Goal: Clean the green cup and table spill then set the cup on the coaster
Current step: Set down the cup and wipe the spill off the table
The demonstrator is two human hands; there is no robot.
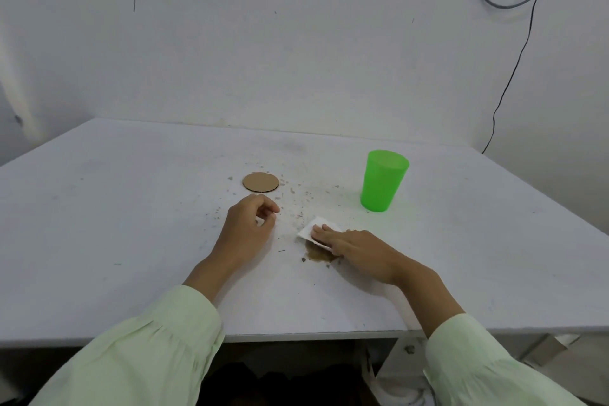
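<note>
Wiping the table spill, by the look of it; cup cleaning and placing not yet done.

Underneath everything, a broad white table [131,208]. At two o'clock from the mess and well apart, a translucent green plastic cup [384,180], wide end up, untouched. Pressing down at the spill, the right hand [349,247], fingers [324,232] straight and together. At nine o'clock from that, the left hand [250,221], resting idle on the tabletop, fingers loosely curled round nothing. At eleven o'clock, a round brown cardboard coaster [261,182], bare. Under the right fingertips, a folded white paper tissue [307,233], its near edge over a brown wet patch [321,254]. Between coaster and cup, scattered brown crumbs [298,201].

Next, probably: drag the tissue toward six o'clock across the patch, gather the crumbs, then see to the cup.
</note>
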